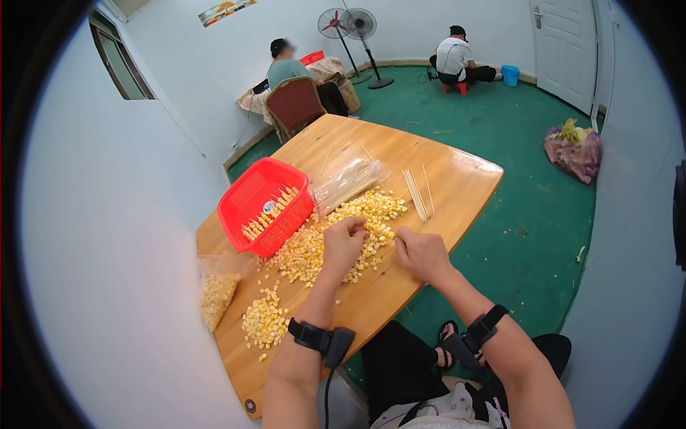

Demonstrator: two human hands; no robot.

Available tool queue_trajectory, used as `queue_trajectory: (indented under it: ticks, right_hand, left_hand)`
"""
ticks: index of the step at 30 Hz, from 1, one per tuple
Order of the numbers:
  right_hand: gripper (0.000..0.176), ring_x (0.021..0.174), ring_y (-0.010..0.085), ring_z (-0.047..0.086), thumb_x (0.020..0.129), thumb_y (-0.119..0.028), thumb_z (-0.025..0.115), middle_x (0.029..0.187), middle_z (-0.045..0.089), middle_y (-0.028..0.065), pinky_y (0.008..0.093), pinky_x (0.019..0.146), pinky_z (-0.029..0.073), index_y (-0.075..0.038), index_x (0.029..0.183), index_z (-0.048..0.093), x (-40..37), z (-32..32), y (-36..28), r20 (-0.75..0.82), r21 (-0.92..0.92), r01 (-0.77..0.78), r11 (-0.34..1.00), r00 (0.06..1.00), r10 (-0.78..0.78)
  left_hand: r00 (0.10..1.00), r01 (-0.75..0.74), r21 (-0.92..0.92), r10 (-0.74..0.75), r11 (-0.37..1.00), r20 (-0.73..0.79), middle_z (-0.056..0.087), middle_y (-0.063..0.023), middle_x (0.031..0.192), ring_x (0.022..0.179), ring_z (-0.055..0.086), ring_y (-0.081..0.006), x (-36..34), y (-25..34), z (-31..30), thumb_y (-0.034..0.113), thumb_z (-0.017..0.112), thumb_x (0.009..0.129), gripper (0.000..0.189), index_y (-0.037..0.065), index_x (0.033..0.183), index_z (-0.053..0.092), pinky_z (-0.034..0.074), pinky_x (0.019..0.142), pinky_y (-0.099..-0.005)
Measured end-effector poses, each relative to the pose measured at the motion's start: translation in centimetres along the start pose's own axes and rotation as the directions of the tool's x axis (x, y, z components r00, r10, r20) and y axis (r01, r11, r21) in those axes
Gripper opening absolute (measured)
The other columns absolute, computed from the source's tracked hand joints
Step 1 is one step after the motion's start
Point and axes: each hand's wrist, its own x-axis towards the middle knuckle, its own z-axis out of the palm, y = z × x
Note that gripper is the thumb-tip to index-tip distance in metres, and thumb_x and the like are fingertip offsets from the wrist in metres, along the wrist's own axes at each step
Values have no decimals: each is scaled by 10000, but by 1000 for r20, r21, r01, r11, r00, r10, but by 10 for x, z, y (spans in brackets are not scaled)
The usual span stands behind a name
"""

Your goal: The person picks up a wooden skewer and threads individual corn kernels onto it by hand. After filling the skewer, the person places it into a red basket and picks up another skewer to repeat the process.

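Observation:
Over the near side of a large heap of corn kernels (300,254), my left hand (344,244) is closed in a pinch. What its fingertips hold, if anything, is too small to make out. Just to its right, near the table edge, my right hand (423,254) is closed with the thumb pressed to the fingers; its contents are hidden. The two hands are a short way apart. Beyond them lie several loose wooden skewers (415,195) and a clear plastic bag of skewers (349,187). Corn-kernel skewers (270,213) sit in a red plastic basket (236,193) to the left.
A smaller kernel pile (264,320) and a bag of kernels (218,299) lie at the left of the wooden table (457,168). Two people sit farther off, by standing fans (359,24) and a blue bucket (510,76). A purple sack (574,154) stands at right.

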Motion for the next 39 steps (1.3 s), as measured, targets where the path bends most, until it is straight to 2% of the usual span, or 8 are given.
queue_trajectory:
  ticks: [8, 11, 14, 18, 21, 24, 30, 39]
  right_hand:
    - [133, 463, 304, 549, 832, -193, 525, 495, 520, 120, 404, 439, 433, -80, 763, 505, 1, 0, 0, -3, -5, -59, 998, 998, 59]
    - [132, 458, 303, 547, 832, -188, 526, 491, 517, 122, 405, 439, 433, -81, 758, 504, 1, 1, 0, -19, -26, -52, 998, 998, 52]
    - [132, 456, 301, 546, 830, -184, 528, 489, 515, 122, 405, 438, 433, -80, 753, 503, 2, 0, -1, -37, -23, -41, 999, 999, 40]
    - [133, 455, 299, 546, 830, -181, 527, 489, 515, 120, 402, 439, 433, -78, 749, 503, 1, -1, -2, -17, -23, -47, 999, 999, 47]
    - [134, 457, 297, 547, 831, -180, 526, 491, 516, 118, 400, 439, 433, -77, 748, 504, 3, -1, -3, -11, -34, -37, 999, 999, 36]
    - [129, 464, 295, 549, 831, -181, 525, 497, 519, 117, 399, 442, 434, -79, 753, 510, 1, -1, -3, -9, -35, -25, 999, 1000, 25]
    - [116, 483, 298, 556, 833, -184, 525, 522, 537, 116, 402, 455, 438, -83, 776, 519, 1, -1, -1, 11, 36, 8, 999, 1000, -8]
    - [120, 491, 292, 565, 834, -184, 524, 538, 549, 115, 395, 456, 441, -80, 775, 518, 1, -3, -2, 45, 18, 39, 999, 998, -40]
  left_hand:
    - [941, -80, 422, 208, 903, -266, 650, -153, 746, 640, 632, -222, 11, 5, -37, 58, 588, 741, 201, 12, 923, 659, 490, 612, -300]
    - [997, -47, 439, 68, 897, -33, 648, -103, 711, 619, 606, -136, 9, -2, -37, 89, 635, 731, 169, 9, 876, 669, 476, 593, -260]
    - [994, -82, 489, 35, 868, 105, 641, -107, 692, 613, 605, -149, 5, 5, -30, 114, 662, 713, 166, 13, 844, 671, 477, 592, -272]
    - [974, -222, 597, 203, 771, 100, 625, -139, 745, 668, 608, -203, 4, -4, -26, 94, 646, 714, 136, -3, 808, 661, 480, 620, -303]
    - [943, -325, 582, 301, 746, 140, 613, -156, 771, 686, 601, -230, 4, -5, -25, 86, 632, 717, 142, -8, 821, 655, 478, 633, -316]
    - [958, -243, 506, 288, 828, -12, 630, -138, 757, 670, 609, -206, 5, -11, -24, 82, 641, 719, 142, -12, 825, 653, 481, 620, -305]
    - [968, 114, 103, -88, 988, -233, 635, -78, 697, 597, 603, -111, 12, -9, -29, 61, 654, 731, 161, -41, 855, 637, 478, 539, -232]
    - [955, 35, 59, -15, 998, -297, 630, -81, 677, 584, 599, -100, 18, -26, -28, 27, 630, 731, 175, -69, 878, 621, 475, 513, -210]
